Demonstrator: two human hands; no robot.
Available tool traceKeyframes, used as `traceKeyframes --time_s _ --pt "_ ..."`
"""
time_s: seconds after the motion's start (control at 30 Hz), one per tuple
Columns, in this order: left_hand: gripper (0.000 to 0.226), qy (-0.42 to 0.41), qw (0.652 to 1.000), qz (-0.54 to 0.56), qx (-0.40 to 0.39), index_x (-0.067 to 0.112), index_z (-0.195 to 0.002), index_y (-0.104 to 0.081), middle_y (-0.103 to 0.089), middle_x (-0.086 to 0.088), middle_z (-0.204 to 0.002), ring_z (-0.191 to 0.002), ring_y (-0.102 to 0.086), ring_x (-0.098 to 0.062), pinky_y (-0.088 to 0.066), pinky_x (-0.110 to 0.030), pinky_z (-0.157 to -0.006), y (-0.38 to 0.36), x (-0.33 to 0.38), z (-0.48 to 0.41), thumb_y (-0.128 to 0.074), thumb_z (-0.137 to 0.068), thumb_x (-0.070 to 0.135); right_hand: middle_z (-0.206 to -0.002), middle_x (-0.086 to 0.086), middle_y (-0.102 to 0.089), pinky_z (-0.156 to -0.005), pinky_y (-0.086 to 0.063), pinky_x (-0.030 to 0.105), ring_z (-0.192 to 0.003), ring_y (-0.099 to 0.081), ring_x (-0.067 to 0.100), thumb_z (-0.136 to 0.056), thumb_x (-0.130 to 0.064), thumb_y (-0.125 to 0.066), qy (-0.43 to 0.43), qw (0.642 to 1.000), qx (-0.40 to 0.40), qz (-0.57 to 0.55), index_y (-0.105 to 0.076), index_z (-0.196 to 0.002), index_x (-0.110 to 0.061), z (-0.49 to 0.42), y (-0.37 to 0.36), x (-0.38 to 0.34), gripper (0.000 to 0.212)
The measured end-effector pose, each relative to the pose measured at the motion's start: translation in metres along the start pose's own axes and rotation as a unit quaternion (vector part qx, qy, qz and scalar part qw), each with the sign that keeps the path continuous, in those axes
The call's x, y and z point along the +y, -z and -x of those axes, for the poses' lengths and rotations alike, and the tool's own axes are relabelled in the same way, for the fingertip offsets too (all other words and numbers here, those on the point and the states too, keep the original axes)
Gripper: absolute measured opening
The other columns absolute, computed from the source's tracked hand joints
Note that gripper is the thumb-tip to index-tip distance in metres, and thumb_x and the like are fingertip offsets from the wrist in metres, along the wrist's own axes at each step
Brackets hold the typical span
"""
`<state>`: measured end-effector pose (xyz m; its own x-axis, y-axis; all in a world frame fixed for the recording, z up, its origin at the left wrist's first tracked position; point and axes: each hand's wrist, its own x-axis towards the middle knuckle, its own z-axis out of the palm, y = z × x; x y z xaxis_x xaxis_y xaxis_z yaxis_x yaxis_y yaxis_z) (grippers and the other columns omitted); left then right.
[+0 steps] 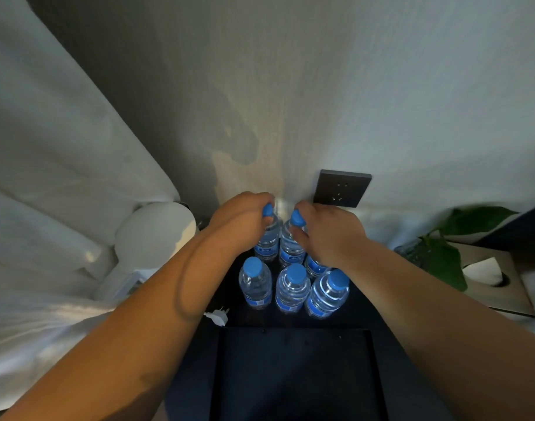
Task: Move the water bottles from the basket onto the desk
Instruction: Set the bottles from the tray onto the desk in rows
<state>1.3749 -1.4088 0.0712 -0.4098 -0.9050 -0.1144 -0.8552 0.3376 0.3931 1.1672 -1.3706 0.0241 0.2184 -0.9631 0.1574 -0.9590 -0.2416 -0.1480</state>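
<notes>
Left hand (240, 221) is gripping the neck of one blue-capped water bottle (267, 238); right hand (327, 235) is gripping a second bottle (290, 244) just beside it. Both are standing on the dark desk (290, 322). Three more bottles (292, 288) are standing nearer than the grips.

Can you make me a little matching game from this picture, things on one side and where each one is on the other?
Things:
1. wall socket
2. white plug
3. green plant
4. tissue box

Places:
A. lying on the dark desk, left of the bottles
B. far right, beside the plant
C. on the wall above the right hand
D. between the right arm and the tissue box

Pairs: 1-C, 2-A, 3-D, 4-B
</notes>
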Motion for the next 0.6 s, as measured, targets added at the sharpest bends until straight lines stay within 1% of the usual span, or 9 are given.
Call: traceKeyframes --time_s 0.1,0.17,0.23,0.3,0.37,0.43,0.53,0.6 --pt "0.030 0.001 1.000 -0.017 -0.018 0.019 -0.129 -0.061 -0.060 -0.009 -0.114 -0.100 -0.059 -0.028 -0.054 -0.045 -0.085 0.004 0.004 0.000 -0.059 -0.099 0.016 -0.090 -0.002 -0.066 -0.064 -0.053 0.036 -0.079 -0.065 0.024 -0.101 -0.056 -0.047 0.000 1.000 0.002 -0.005 -0.050 -0.122 -0.026 -0.001 0.000 -0.001 0.037" --pt "0.033 0.012 1.000 -0.010 -0.006 0.019 -0.132 -0.059 -0.060 -0.008 -0.114 -0.101 -0.060 -0.027 -0.053 -0.042 -0.083 0.004 0.006 0.003 -0.061 -0.100 0.024 -0.093 -0.002 -0.068 -0.066 -0.054 0.037 -0.082 -0.066 0.025 -0.101 -0.056 -0.047 -0.003 1.000 0.000 -0.006 -0.050 -0.124 -0.027 -0.002 -0.001 -0.001 0.037" --pt "0.036 0.049 0.999 -0.001 0.018 0.017 -0.127 -0.058 -0.063 -0.007 -0.110 -0.097 -0.060 -0.025 -0.051 -0.038 -0.077 0.005 0.011 0.004 -0.064 -0.099 0.038 -0.095 -0.001 -0.069 -0.067 -0.055 0.038 -0.084 -0.067 0.025 -0.101 -0.057 -0.047 -0.005 1.000 -0.001 -0.003 -0.049 -0.126 -0.028 -0.003 -0.001 0.000 0.038" --pt "0.039 0.086 0.996 0.004 0.022 0.014 -0.125 -0.060 -0.065 -0.009 -0.109 -0.095 -0.060 -0.025 -0.051 -0.038 -0.077 0.006 0.016 0.004 -0.064 -0.098 0.043 -0.096 -0.001 -0.069 -0.067 -0.055 0.038 -0.084 -0.067 0.025 -0.100 -0.058 -0.047 -0.006 1.000 0.001 -0.002 -0.048 -0.125 -0.029 -0.003 -0.002 -0.001 0.038" --pt "0.035 0.095 0.995 0.014 0.012 0.012 -0.123 -0.061 -0.065 -0.012 -0.111 -0.095 -0.059 -0.026 -0.051 -0.038 -0.079 0.006 0.020 0.003 -0.063 -0.100 0.038 -0.095 -0.002 -0.069 -0.065 -0.053 0.035 -0.083 -0.067 0.025 -0.100 -0.058 -0.048 -0.006 1.000 0.005 -0.003 -0.049 -0.125 -0.029 -0.003 -0.004 0.000 0.038" --pt "0.030 0.096 0.995 0.013 -0.003 0.011 -0.123 -0.063 -0.064 -0.012 -0.109 -0.092 -0.056 -0.024 -0.046 -0.034 -0.076 0.009 0.022 0.000 -0.063 -0.101 0.032 -0.093 -0.002 -0.069 -0.062 -0.047 0.033 -0.081 -0.067 0.024 -0.099 -0.058 -0.048 -0.005 1.000 0.009 0.000 -0.050 -0.124 -0.029 -0.003 -0.006 0.001 0.038" --pt "0.027 0.091 0.996 0.001 -0.027 0.011 -0.122 -0.064 -0.055 -0.006 -0.101 -0.089 -0.052 -0.022 -0.040 -0.032 -0.073 0.013 0.023 -0.001 -0.063 -0.102 0.028 -0.090 -0.003 -0.069 -0.059 -0.042 0.032 -0.078 -0.067 0.024 -0.098 -0.058 -0.047 -0.002 1.000 0.014 0.009 -0.050 -0.121 -0.029 -0.004 -0.007 0.001 0.036" --pt "0.023 0.086 0.996 -0.008 -0.033 0.012 -0.122 -0.065 -0.054 -0.004 -0.101 -0.087 -0.051 -0.020 -0.039 -0.030 -0.071 0.014 0.021 -0.002 -0.062 -0.102 0.022 -0.088 -0.004 -0.067 -0.058 -0.042 0.032 -0.076 -0.066 0.024 -0.098 -0.057 -0.048 -0.002 1.000 0.015 0.008 -0.050 -0.119 -0.029 -0.003 -0.007 0.001 0.035"
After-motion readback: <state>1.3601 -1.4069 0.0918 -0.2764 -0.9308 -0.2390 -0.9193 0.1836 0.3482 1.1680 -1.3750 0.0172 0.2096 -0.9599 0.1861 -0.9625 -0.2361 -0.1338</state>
